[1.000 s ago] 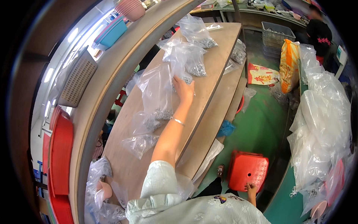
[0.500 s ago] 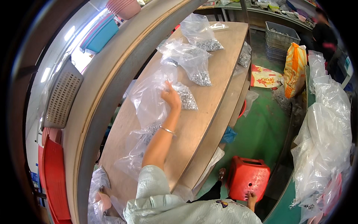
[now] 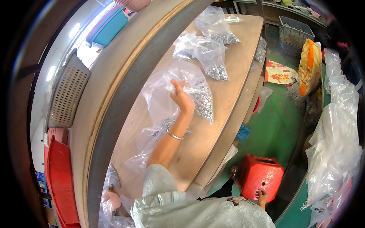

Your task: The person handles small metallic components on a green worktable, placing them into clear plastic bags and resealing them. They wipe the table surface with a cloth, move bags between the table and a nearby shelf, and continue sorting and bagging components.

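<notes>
My left hand [image 3: 183, 99] is closed on the upper part of a clear plastic bag [image 3: 203, 99], whose lower end bulges with small shiny metal pieces. The bag is over the wooden shelf board [image 3: 159, 102]; whether it rests on it I cannot tell. Below my wrist, partly hidden by my forearm, lies another clear bag of metal pieces [image 3: 141, 152]. Farther along the board are a bag of metal pieces [image 3: 217, 72] and one more at the far end [image 3: 226, 37]. Down by my side, my right hand [image 3: 262, 197] hangs with loosely parted fingers in front of a red plastic stool [image 3: 262, 174], holding nothing visible.
An upper shelf edge [image 3: 125, 68] runs along the left, with a grey perforated basket [image 3: 70, 93] and red trays [image 3: 62, 178] beyond it. Clear plastic bags [image 3: 334, 140] are heaped on the right. Grey crates [image 3: 294, 36] and an orange-white sack [image 3: 308, 66] stand far right.
The held bag has shifted and turned, and more of its metal-filled end shows beside my left hand. My view has moved slightly. My right hand stays by the stool.
</notes>
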`<control>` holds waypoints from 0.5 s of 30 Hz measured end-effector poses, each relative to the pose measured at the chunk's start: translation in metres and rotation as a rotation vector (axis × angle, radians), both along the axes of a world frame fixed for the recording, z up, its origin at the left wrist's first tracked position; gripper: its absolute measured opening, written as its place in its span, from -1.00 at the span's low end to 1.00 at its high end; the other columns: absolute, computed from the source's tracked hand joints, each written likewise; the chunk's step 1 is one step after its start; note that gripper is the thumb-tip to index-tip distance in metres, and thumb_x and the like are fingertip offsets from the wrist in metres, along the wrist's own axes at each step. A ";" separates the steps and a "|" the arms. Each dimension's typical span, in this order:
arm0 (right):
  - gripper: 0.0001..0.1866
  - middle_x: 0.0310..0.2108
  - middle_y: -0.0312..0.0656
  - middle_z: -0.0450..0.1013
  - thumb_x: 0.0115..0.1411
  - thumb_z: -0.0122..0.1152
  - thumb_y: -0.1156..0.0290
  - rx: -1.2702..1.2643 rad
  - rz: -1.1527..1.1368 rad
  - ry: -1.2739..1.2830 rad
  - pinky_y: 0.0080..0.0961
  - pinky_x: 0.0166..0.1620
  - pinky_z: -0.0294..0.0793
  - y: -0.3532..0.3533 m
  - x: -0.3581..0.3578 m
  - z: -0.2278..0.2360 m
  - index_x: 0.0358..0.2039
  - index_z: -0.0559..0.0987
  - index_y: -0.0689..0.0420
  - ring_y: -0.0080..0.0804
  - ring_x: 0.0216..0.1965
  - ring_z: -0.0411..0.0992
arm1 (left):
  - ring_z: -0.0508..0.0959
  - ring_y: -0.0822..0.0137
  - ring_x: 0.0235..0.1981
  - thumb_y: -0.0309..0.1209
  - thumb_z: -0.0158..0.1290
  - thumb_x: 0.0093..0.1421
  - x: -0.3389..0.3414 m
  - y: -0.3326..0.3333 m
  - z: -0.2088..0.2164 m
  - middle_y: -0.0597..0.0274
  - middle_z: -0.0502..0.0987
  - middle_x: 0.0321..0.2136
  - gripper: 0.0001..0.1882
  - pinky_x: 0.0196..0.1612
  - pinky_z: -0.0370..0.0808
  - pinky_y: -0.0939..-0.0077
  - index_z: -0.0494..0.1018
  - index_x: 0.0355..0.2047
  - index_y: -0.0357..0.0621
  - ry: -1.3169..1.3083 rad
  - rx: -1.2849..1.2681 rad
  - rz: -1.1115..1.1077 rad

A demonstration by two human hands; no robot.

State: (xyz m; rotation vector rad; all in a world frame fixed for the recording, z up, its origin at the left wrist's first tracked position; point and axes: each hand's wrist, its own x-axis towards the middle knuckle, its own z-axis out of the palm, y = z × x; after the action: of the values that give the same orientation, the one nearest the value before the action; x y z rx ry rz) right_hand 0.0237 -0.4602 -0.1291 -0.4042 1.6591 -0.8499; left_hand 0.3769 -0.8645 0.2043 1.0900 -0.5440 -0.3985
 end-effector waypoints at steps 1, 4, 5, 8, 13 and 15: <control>-0.87 -0.58 -0.25 0.44 0.12 0.05 0.40 -0.012 -0.004 -0.016 -0.71 -0.65 0.26 0.000 0.001 0.001 -0.40 0.48 0.19 -0.59 -0.65 0.36 | 0.38 0.38 -0.51 -0.03 -0.08 0.17 -0.003 0.005 0.002 0.15 0.39 -0.58 -0.48 -0.37 0.37 0.48 0.32 -0.60 -0.34 0.036 -0.016 -0.047; -0.85 -0.58 -0.26 0.43 0.12 0.05 0.37 -0.013 0.023 0.015 -0.70 -0.66 0.25 -0.003 0.003 0.003 -0.40 0.48 0.19 -0.59 -0.64 0.36 | 0.35 0.42 -0.55 -0.05 -0.05 0.15 -0.017 0.022 0.014 0.21 0.36 -0.61 -0.53 -0.44 0.35 0.51 0.29 -0.62 -0.25 0.083 -0.023 -0.176; -0.84 -0.58 -0.27 0.43 0.12 0.06 0.36 -0.024 0.016 0.011 -0.71 -0.67 0.25 -0.004 0.004 0.002 -0.41 0.47 0.19 -0.59 -0.64 0.36 | 0.34 0.43 -0.57 -0.05 -0.05 0.15 -0.021 0.026 0.017 0.23 0.35 -0.62 -0.54 -0.46 0.34 0.52 0.28 -0.63 -0.22 0.088 -0.022 -0.216; -0.85 -0.59 -0.27 0.43 0.12 0.06 0.37 -0.052 0.000 -0.005 -0.72 -0.67 0.25 0.000 0.004 0.001 -0.42 0.47 0.19 -0.60 -0.64 0.36 | 0.32 0.44 -0.62 -0.09 -0.04 0.15 -0.030 0.037 0.023 0.28 0.31 -0.67 -0.58 -0.51 0.31 0.56 0.26 -0.66 -0.15 0.142 -0.113 -0.365; -0.86 -0.56 -0.25 0.44 0.12 0.05 0.40 -0.023 -0.010 0.005 -0.71 -0.66 0.22 0.003 0.002 -0.005 -0.40 0.48 0.21 -0.60 -0.64 0.35 | 0.14 0.49 -0.72 -0.10 -0.10 0.19 -0.044 0.060 0.043 0.42 0.13 -0.76 -0.58 -0.62 0.13 0.58 0.16 -0.72 -0.02 0.301 -0.069 -0.583; -0.85 -0.56 -0.24 0.44 0.12 0.05 0.39 -0.033 -0.018 0.016 -0.71 -0.64 0.22 0.000 0.005 -0.002 -0.39 0.48 0.22 -0.60 -0.63 0.35 | 0.02 0.51 -0.75 -0.08 -0.15 0.21 -0.054 0.067 0.052 0.48 0.01 -0.80 -0.55 -0.64 -0.01 0.56 0.10 -0.75 0.03 0.360 -0.040 -0.646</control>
State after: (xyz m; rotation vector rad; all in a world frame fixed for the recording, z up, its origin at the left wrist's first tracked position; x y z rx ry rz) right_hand 0.0282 -0.4604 -0.1308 -0.4211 1.6674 -0.8907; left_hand 0.3233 -0.7971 0.2566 0.7573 -0.5693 -1.1194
